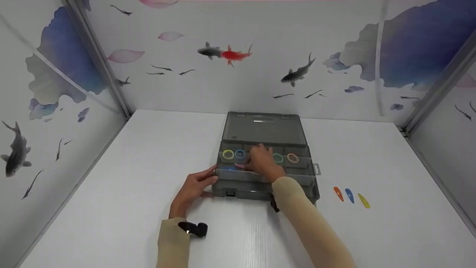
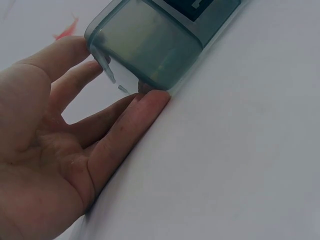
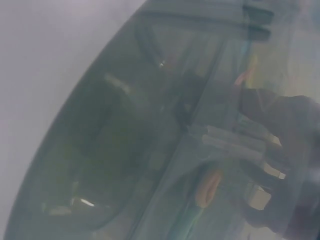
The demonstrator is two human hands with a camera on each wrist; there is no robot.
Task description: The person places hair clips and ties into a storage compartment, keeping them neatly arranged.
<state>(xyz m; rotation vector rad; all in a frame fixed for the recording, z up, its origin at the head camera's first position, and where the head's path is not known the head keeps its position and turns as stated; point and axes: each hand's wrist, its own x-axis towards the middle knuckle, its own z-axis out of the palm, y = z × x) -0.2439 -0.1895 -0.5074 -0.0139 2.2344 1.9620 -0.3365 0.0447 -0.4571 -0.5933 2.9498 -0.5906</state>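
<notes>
A grey see-through compartment box (image 1: 243,194) stands on the table with its lid (image 1: 265,128) tipped back. My right hand (image 1: 264,162) reaches down into it, fingertips partly hidden, and pinches a pink hair clip (image 1: 240,165) at the front row. To its left a blue hair clip (image 1: 229,168) lies in a front compartment. Behind are ring-shaped hair ties: yellow (image 1: 228,154), blue (image 1: 240,153), green (image 1: 277,158) and orange (image 1: 292,158). With straight fingers my left hand (image 1: 193,188) touches the box's left end; the left wrist view shows its fingertips (image 2: 159,100) low against the wall.
Right of the box, an orange clip (image 1: 338,194), a blue clip (image 1: 349,195) and a yellow clip (image 1: 364,200) lie on the white table (image 1: 122,208). Printed panels (image 1: 260,89) enclose the back and sides. The right wrist view is hazy, seen through the box wall.
</notes>
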